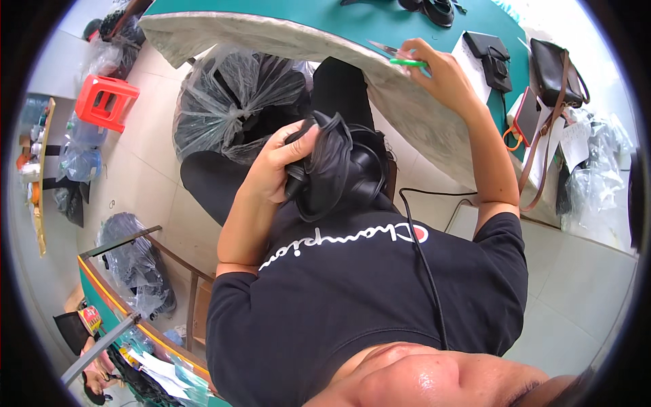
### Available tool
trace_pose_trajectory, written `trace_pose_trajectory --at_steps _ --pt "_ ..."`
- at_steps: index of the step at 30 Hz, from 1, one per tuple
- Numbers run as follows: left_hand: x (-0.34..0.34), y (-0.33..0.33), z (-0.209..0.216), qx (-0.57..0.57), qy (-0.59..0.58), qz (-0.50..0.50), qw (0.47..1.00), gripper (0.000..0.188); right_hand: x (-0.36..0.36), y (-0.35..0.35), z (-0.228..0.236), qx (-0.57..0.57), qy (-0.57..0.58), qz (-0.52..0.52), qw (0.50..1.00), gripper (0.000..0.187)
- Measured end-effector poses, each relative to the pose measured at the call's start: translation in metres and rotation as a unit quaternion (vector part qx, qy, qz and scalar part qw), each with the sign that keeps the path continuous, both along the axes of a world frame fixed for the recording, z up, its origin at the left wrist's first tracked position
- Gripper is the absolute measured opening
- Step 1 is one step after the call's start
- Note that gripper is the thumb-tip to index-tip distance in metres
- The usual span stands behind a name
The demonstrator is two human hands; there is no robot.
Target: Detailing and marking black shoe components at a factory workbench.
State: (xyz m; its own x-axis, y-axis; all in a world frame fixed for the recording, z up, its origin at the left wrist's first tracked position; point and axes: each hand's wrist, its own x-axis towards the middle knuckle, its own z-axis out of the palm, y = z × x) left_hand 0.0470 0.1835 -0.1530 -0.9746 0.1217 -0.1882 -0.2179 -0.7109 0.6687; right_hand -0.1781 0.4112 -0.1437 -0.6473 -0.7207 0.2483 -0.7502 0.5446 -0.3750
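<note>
My left hand [288, 152] is closed around a bundle of glossy black leather-like pieces [325, 169], held over my lap. The pieces are folded and bunched together, so their exact kind is hard to make out. Out to the right, at the edge of the green table [285, 17], my right hand [437, 74] grips a pair of small scissors [407, 62] with green handles. Their pointed metal blades aim left, away from the black pieces. The fingers partly cover the handles.
Grey cloth [224, 34] hangs along the table's near edge. Beside my lap stands a large clear plastic bag [217, 102] with dark contents. A black bag [557, 71], a red-edged phone-like device [527, 117] and black pieces [434, 8] lie on the table. A red stool [105, 102] stands left.
</note>
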Motion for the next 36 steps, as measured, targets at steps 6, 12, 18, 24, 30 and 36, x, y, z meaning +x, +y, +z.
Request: trace_pose_trajectory --at_steps 6,12,18,24,30,36 --pt "0.002 0.004 0.007 0.041 -0.065 -0.014 0.997 0.024 0.056 -0.023 0.045 -0.08 0.273 0.289 0.914 0.047" --pt "0.005 0.006 0.011 0.045 -0.084 -0.004 0.995 0.026 0.059 -0.027 0.046 -0.085 0.346 0.304 0.884 0.046" --pt "0.001 0.003 0.002 0.123 -0.055 -0.035 0.99 0.03 0.061 -0.022 0.042 -0.065 0.38 0.273 0.882 0.049" --pt "0.008 0.011 0.01 0.154 -0.018 0.006 0.988 0.033 0.061 -0.021 0.04 -0.062 0.382 0.272 0.881 0.049" --pt "0.013 0.02 0.03 -0.152 -0.025 0.078 0.985 0.034 0.06 -0.022 0.039 -0.062 0.36 0.287 0.886 0.05" --pt "0.006 0.007 0.015 0.178 -0.018 -0.038 0.983 0.035 0.061 -0.024 0.038 -0.086 0.321 0.301 0.894 0.051"
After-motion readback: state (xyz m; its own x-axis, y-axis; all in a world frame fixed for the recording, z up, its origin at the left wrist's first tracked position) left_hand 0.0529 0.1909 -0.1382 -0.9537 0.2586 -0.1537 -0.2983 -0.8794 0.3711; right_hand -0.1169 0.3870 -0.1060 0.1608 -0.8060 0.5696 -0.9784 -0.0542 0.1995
